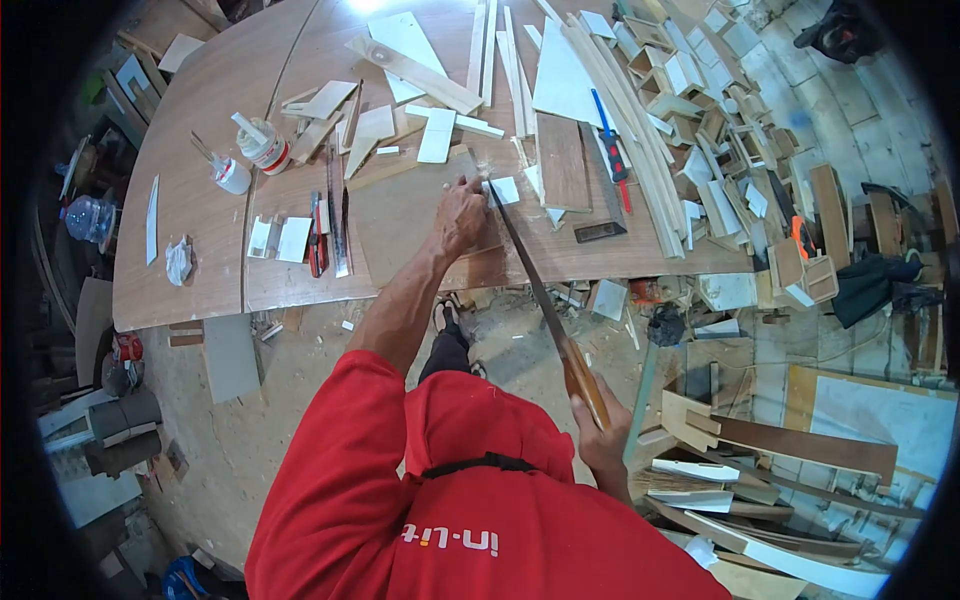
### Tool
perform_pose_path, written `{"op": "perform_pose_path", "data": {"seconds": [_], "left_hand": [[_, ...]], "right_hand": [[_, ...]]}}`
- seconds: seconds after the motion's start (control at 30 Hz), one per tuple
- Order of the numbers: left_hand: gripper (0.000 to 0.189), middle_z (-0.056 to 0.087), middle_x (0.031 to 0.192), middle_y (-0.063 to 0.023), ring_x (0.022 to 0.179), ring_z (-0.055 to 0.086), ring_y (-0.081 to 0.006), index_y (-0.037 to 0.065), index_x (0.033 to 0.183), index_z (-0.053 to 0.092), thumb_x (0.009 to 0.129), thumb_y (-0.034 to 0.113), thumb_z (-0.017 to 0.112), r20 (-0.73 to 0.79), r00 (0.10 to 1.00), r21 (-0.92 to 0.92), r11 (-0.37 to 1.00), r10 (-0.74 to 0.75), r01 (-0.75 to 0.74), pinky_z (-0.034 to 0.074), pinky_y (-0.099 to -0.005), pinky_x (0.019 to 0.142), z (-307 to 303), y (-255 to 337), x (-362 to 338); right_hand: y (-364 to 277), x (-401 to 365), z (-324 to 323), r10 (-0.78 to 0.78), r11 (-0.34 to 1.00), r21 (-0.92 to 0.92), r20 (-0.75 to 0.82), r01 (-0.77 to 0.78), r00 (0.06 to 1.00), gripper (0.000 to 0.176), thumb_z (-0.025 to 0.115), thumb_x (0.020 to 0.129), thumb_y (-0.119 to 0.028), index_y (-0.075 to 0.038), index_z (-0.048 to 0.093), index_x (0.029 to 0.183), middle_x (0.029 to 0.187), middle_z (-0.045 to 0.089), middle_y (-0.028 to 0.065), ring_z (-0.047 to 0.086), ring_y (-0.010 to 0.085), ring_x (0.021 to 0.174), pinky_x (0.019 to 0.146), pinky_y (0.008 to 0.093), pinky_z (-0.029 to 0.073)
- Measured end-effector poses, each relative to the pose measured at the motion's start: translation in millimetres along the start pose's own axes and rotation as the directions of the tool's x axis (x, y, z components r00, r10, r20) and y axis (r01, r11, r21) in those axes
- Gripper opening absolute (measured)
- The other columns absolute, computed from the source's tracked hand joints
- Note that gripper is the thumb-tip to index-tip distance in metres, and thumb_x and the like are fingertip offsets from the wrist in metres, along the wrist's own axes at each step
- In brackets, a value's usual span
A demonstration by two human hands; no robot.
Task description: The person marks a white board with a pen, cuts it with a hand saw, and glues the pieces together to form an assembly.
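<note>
My right hand (603, 425) is wrapped round the wooden handle of a saw (537, 283). Its long dark blade slants up and left over the table edge, and its tip lies beside my left hand (462, 218). With bent fingers, that hand bears down close to the blade on a brown flat board (390, 235); what is under the fingertips is hidden, and I cannot tell what they grip. Just right of the blade tip lies a small white piece (503, 190).
Loose wood offcuts (435, 135) and long strips (625, 120) cover the tabletop. Left of the board are a metal ruler (338, 225), red cutter knives (318, 240) and a glue bottle (262, 145). A try square (600, 232) sits right. Small wooden boxes (685, 75) pile up beyond.
</note>
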State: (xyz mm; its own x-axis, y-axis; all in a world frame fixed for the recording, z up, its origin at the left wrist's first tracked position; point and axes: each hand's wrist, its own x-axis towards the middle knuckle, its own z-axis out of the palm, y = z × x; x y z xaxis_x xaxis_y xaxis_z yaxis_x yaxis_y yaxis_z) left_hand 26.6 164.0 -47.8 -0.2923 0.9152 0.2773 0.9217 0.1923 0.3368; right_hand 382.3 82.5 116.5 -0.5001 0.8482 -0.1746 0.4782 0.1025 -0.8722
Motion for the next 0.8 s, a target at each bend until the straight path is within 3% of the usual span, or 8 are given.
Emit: {"op": "perform_pose_path", "data": {"seconds": [0.1,0.17,0.23,0.37,0.5,0.63,0.77,0.8], "left_hand": [[0.017,0.059,0.097,-0.0124,0.097,0.054,-0.0355,0.001,0.088,0.069,0.075,0.008,0.060,-0.024,1.000,0.004,1.000,0.010,-0.010,0.047,-0.0468,0.085,1,-1,0],[0.018,0.059,0.097,-0.0124,0.097,0.054,-0.0355,0.001,0.089,0.069,0.075,0.008,0.060,-0.023,1.000,-0.001,1.000,0.000,0.000,0.048,-0.0474,0.084,-1,2,-3],[0.019,0.059,0.097,-0.0123,0.097,0.054,-0.0356,0.002,0.090,0.069,0.075,0.009,0.060,-0.041,0.999,-0.009,1.000,-0.022,0.021,0.048,-0.0480,0.084,-1,1,-1],[0.019,0.058,0.098,-0.0136,0.097,0.054,-0.0360,0.001,0.091,0.068,0.075,0.011,0.062,-0.033,0.999,-0.015,1.000,-0.021,0.020,0.048,-0.0496,0.084,5,2,-5],[0.017,0.059,0.099,-0.0143,0.097,0.054,-0.0358,0.001,0.089,0.068,0.078,0.011,0.060,-0.052,0.998,0.000,1.000,-0.026,0.026,0.048,-0.0498,0.084,-6,6,-1],[0.018,0.060,0.099,-0.0138,0.097,0.055,-0.0348,0.001,0.089,0.069,0.077,0.011,0.061,-0.028,1.000,0.024,1.000,-0.009,0.009,0.048,-0.0474,0.083,-2,4,-5],[0.021,0.061,0.099,-0.0136,0.098,0.055,-0.0340,0.002,0.090,0.070,0.073,0.012,0.062,-0.028,1.000,-0.015,1.000,-0.006,0.006,0.048,-0.0449,0.084,1,1,-1],[0.021,0.061,0.099,-0.0139,0.098,0.055,-0.0342,0.001,0.090,0.070,0.074,0.012,0.062,-0.024,1.000,-0.004,1.000,-0.005,0.005,0.048,-0.0446,0.084,-3,1,-2]], "right_hand": [[18,24,18,-0.060,0.996,-0.058,0.037,0.062,0.998,0.042,0.059,0.084,-0.003,0.011,0.054,0.123,0.105,0.066,0.0241,0.065,0.0247,0.097,0.085,0.0330,0.049],[18,1,10,0.019,1.000,-0.026,0.036,-0.018,0.999,0.041,0.058,0.084,-0.002,0.011,0.054,0.123,0.105,0.066,0.0223,0.065,0.0238,0.096,0.084,0.0324,0.049],[17,-6,3,-0.112,0.993,0.044,-0.038,0.114,0.993,0.041,0.058,0.084,-0.004,0.010,0.054,0.122,0.103,0.066,0.0208,0.065,0.0240,0.093,0.083,0.0308,0.049],[5,27,17,0.070,0.997,-0.018,0.073,-0.069,0.995,0.043,0.059,0.084,-0.004,0.009,0.054,0.125,0.105,0.067,0.0213,0.065,0.0230,0.095,0.084,0.0308,0.049],[12,-9,4,-0.052,0.998,0.025,-0.016,0.052,0.999,0.044,0.060,0.085,-0.008,0.010,0.054,0.124,0.103,0.067,0.0208,0.065,0.0240,0.092,0.082,0.0295,0.049],[14,25,19,0.025,0.999,0.044,0.014,-0.025,1.000,0.042,0.059,0.085,-0.004,0.009,0.055,0.125,0.107,0.066,0.0216,0.064,0.0216,0.096,0.084,0.0300,0.049],[28,-6,11,-0.128,0.992,-0.018,-0.024,0.128,0.992,0.042,0.060,0.085,-0.006,0.010,0.054,0.123,0.105,0.066,0.0212,0.064,0.0194,0.093,0.082,0.0293,0.049],[17,-10,6,-0.018,0.999,0.037,-0.005,0.018,1.000,0.042,0.060,0.085,-0.006,0.010,0.054,0.123,0.097,0.066,0.0187,0.063,0.0180,0.085,0.075,0.0290,0.049]]}}
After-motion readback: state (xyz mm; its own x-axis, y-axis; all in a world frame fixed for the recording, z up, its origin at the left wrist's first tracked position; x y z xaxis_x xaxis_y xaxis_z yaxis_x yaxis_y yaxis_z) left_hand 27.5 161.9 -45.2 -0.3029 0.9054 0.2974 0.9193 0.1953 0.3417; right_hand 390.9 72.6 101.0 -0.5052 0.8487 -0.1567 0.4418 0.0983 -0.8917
